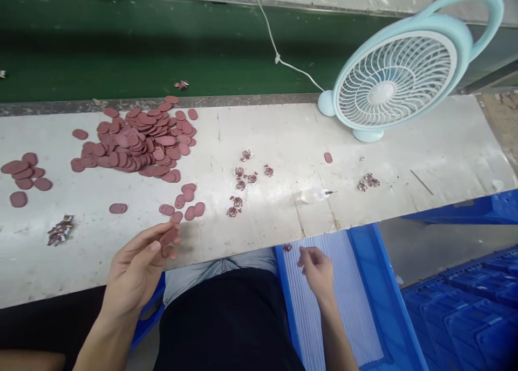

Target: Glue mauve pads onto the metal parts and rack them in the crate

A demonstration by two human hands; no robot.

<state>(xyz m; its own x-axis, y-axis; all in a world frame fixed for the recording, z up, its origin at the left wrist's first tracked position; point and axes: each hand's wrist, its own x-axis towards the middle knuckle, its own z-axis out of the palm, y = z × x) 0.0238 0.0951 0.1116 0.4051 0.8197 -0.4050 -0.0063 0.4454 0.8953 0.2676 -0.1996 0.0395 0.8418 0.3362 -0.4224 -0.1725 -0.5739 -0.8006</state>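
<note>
My left hand (140, 266) is closed on a reddish-brown oval disc (169, 236), pinched between thumb and fingers at the table's front edge. Just beyond the fingertips lie several loose discs of the same kind (194, 210). My right hand (318, 271) hovers over a blue crate (364, 258) with a white ribbed lining (343, 295). Its fingers are curled together, and whatever they may hold is hidden. A small brown-and-white figure piece (287, 247) sits at the crate's near-table corner, left of those fingers and apart from them.
A big heap of oval discs (137, 142) covers the back left of the white table (283, 128). Small figure pieces (241, 185) lie mid-table, beside a clear bottle with a thin tip (314, 194). A light-blue fan (399, 80) stands back right; blue crates (465, 311) are stacked below.
</note>
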